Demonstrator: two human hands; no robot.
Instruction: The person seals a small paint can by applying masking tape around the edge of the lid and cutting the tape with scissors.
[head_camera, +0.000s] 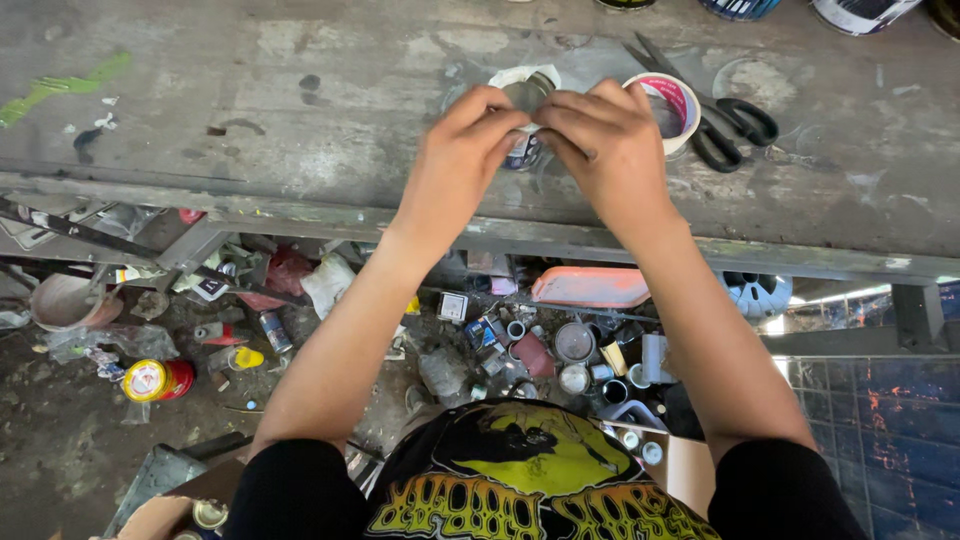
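Note:
Both my hands meet over a worn grey workbench (300, 120). My left hand (462, 150) and my right hand (608, 140) pinch a small round can (527, 98) between their fingertips; its metal top and white rim show above my fingers, and its lower body shows between my hands. A white tape roll (672, 104) lies just right of my right hand. Black-handled scissors (728, 122) rest beside that roll.
Paint tins (858, 12) stand along the bench's far edge. A green paint smear (60, 86) marks the left of the bench. Below the bench lies clutter: a red can (158, 380), an orange tray (590, 287), several small tins and fittings (575, 345). A blue tiled surface (880, 440) is at the lower right.

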